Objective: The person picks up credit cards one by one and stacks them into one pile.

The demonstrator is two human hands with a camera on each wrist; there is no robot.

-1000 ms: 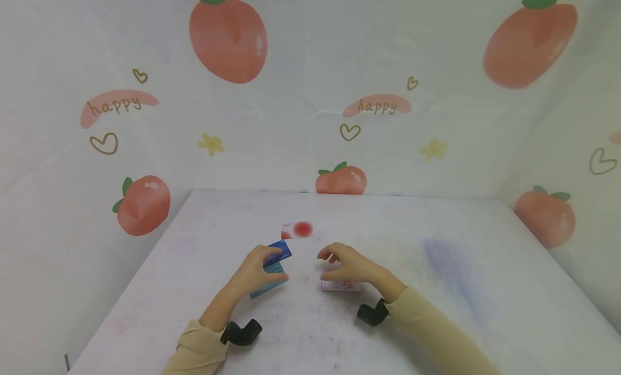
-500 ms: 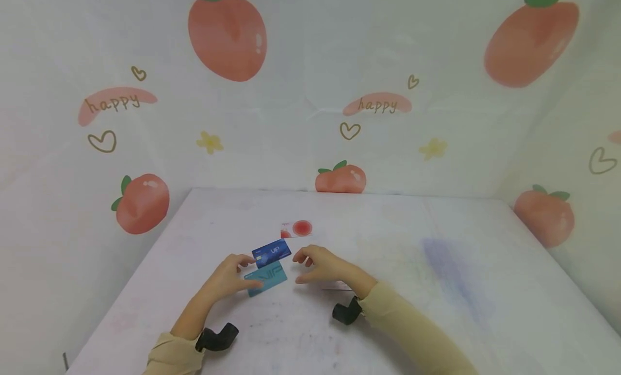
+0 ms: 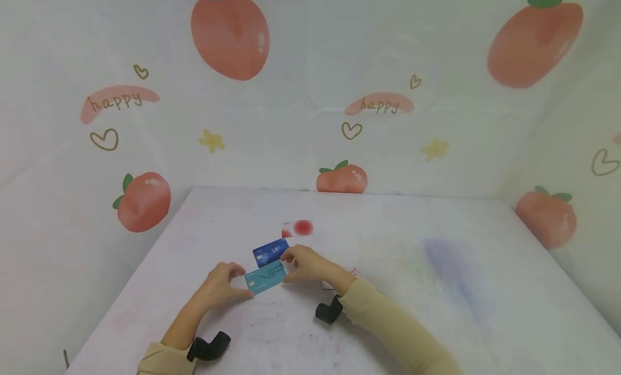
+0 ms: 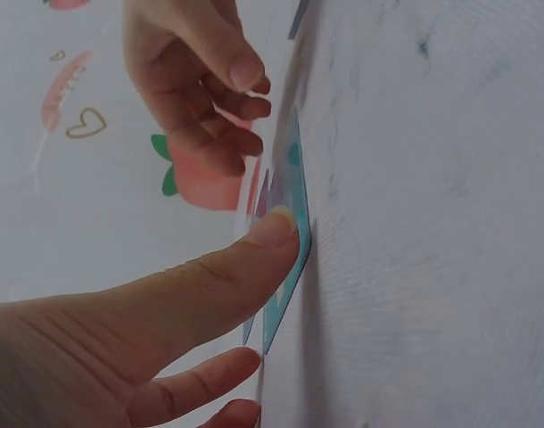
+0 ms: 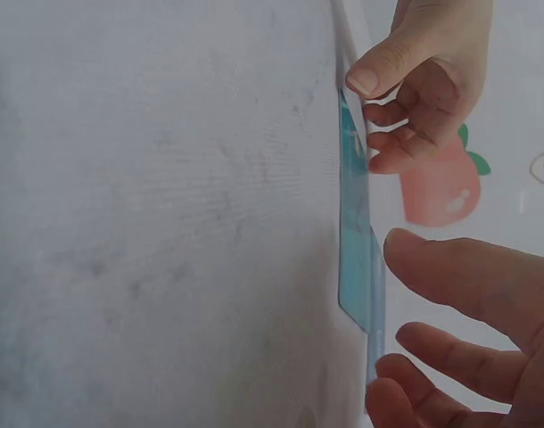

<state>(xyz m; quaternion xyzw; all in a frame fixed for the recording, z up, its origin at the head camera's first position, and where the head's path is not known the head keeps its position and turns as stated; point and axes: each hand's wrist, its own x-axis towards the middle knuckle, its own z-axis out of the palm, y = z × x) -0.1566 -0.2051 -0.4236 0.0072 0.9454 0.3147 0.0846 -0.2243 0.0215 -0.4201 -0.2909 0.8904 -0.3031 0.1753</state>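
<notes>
A teal card (image 3: 266, 278) printed VIP lies tilted on the table, just in front of a blue VIP card (image 3: 270, 252). My left hand (image 3: 219, 286) is at the teal card's left end, its thumb at the lower left corner and its fingers spread apart from the thumb. At the opposite end, my right hand (image 3: 309, 264) holds its loosely bent fingers over the blue card's right edge, with the thumb near the teal card's right corner. The right wrist view shows a gap between the right thumb (image 5: 464, 276) and the teal card (image 5: 354, 241).
Behind the blue card lies a white card with a red circle (image 3: 303, 227). Another pale card with pink print (image 3: 355, 271) is partly hidden under my right wrist. A patterned cloth (image 3: 271, 111) stands behind the white table (image 3: 388, 321).
My left hand has left the blue card and drawn back left and nearer. My right hand has moved left from above the pale card to the teal card's right end.
</notes>
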